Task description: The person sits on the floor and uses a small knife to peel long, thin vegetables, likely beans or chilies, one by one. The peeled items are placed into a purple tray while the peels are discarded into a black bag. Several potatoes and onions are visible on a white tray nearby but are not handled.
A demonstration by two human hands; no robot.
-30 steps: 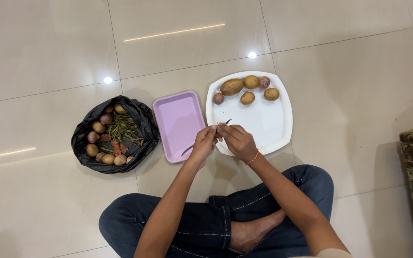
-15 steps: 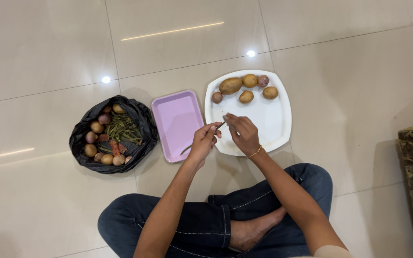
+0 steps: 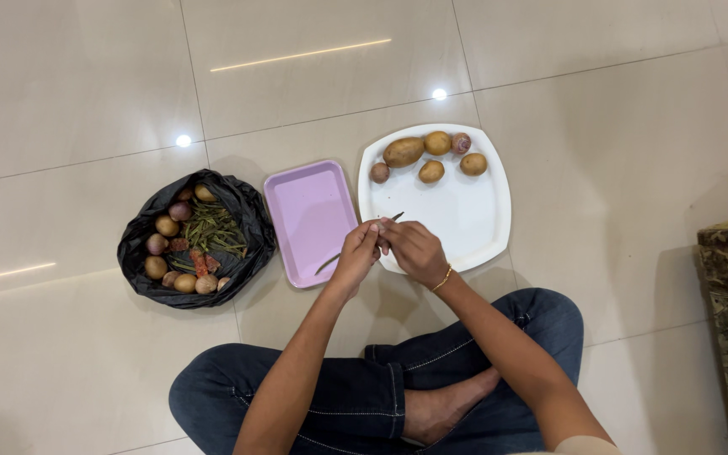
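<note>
A person sits cross-legged in blue jeans on a glossy beige tiled floor [image 3: 86, 84], seen from above. Both hands meet in front of the knees, over the gap between two trays. The left hand [image 3: 357, 253] and the right hand [image 3: 410, 246] touch at the fingertips, and together they pinch a thin green bean [image 3: 355, 244]; each grip is narrow and closed on the bean. One end of the bean pokes out past the fingers over the white tray [image 3: 473, 219], and the other end trails down to the left over the pink tray [image 3: 309, 202]. The right wrist wears a thin gold bracelet. Several potatoes [image 3: 404, 152] and small round vegetables lie along the far edge of the white tray. To the left, a black plastic bag [image 3: 250, 219] lies open on the floor, holding more green beans, potatoes, onions and some reddish pieces. A patterned object shows at the right edge.
</note>
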